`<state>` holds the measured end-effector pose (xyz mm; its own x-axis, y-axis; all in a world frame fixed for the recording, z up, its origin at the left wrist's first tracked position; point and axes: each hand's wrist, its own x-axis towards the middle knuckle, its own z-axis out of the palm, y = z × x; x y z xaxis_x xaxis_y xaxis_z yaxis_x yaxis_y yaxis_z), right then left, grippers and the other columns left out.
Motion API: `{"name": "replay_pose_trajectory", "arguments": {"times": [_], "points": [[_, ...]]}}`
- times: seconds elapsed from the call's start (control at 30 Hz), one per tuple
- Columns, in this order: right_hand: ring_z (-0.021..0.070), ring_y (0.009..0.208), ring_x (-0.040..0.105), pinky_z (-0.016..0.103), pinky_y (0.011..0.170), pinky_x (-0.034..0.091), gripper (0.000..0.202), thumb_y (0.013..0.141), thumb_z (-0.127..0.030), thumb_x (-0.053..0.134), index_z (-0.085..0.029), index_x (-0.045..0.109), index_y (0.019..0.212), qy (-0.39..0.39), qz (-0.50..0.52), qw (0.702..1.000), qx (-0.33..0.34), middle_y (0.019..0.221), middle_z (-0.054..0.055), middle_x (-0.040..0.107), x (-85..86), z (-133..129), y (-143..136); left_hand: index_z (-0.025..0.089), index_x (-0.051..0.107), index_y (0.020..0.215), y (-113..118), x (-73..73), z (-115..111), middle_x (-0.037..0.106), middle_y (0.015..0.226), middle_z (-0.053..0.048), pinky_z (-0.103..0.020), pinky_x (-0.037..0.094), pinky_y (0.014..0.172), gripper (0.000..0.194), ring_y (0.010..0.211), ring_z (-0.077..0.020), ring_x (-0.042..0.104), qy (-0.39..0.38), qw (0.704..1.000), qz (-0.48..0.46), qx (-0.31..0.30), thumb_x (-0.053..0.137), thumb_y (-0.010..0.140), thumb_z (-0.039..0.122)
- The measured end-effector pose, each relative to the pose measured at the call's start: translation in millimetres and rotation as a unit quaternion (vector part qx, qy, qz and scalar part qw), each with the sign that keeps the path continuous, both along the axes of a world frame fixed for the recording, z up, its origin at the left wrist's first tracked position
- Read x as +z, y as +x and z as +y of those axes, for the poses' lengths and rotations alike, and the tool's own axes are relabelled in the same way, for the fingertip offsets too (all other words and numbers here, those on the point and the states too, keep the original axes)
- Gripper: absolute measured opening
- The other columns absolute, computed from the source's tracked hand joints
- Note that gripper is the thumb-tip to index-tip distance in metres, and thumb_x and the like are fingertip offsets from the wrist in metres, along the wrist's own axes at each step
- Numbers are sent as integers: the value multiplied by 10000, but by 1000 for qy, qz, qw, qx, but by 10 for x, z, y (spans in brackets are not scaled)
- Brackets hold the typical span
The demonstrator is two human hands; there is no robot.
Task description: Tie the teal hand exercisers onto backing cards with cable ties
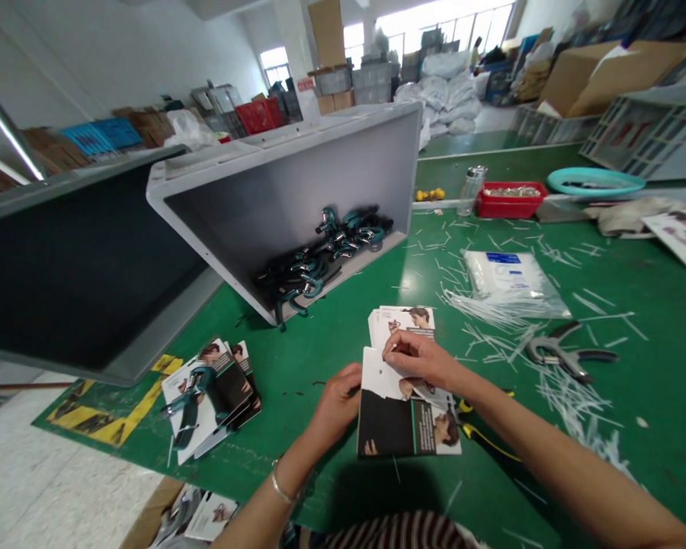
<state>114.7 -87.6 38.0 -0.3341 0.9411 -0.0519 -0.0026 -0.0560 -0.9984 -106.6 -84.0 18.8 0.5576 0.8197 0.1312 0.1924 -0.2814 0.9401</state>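
A printed backing card, black and white with a picture on it, lies in front of me on the green table. My left hand curls at its left edge, fingertips partly hidden. My right hand pinches close to a small hole in the card's white upper part; anything between the fingertips is too small to make out. More printed cards sit just behind. Partly under my right forearm are yellow-and-black pliers. At left, a teal-and-black hand grip rests on stacked cards.
A tilted grey crate holds several hand grips. To the right lie a grey hand grip, scattered white cable ties and a plastic bag. Farther back stand a red tray and a glass jar.
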Motion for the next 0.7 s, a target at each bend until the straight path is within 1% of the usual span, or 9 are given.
{"name": "replay_pose_trajectory", "arguments": {"times": [0.07,0.17,0.3,0.47,0.6,0.7], "points": [[89,589,433,208,496,314,352,836,-506,663,-175,586,927,1,0,1000,5,704,-32,499,-12,-2,-5,219,771,990,-12,-13,14,678,916,-73,-277,463,797,244,858,-200,603,-2,1000,-4,19,587,900,353],[90,594,436,205,487,303,354,837,-505,661,-173,585,933,-5,-1,1000,11,711,-30,499,-10,-1,-12,215,764,1011,-28,-32,29,664,928,-74,-275,457,789,245,857,-194,596,-7,1000,-14,13,579,908,338],[90,594,430,209,496,307,335,850,-486,655,-171,585,939,0,-1,1000,9,706,-30,494,10,9,-14,219,770,990,-54,-42,19,653,915,-69,-272,451,794,225,865,-191,591,-17,1000,-27,4,587,906,320],[89,586,431,210,502,310,334,858,-491,643,-174,587,948,6,-7,1000,20,698,-36,499,10,-6,-24,215,777,944,-87,-53,0,645,889,-63,-277,450,807,211,860,-194,590,-33,998,-40,28,625,876,344],[86,577,419,209,497,304,312,859,-474,646,-176,594,938,4,-12,1000,23,690,-39,492,-7,-20,-60,204,780,915,-87,-53,9,615,813,-44,-259,443,750,218,802,-186,571,-52,997,-18,60,640,850,359],[88,587,425,210,505,309,290,859,-454,651,-177,599,926,7,-15,1000,20,692,-37,494,-18,-9,-83,201,780,912,-77,-31,20,609,801,-40,-257,443,741,222,793,-186,568,-67,996,-6,51,637,839,355]]}}
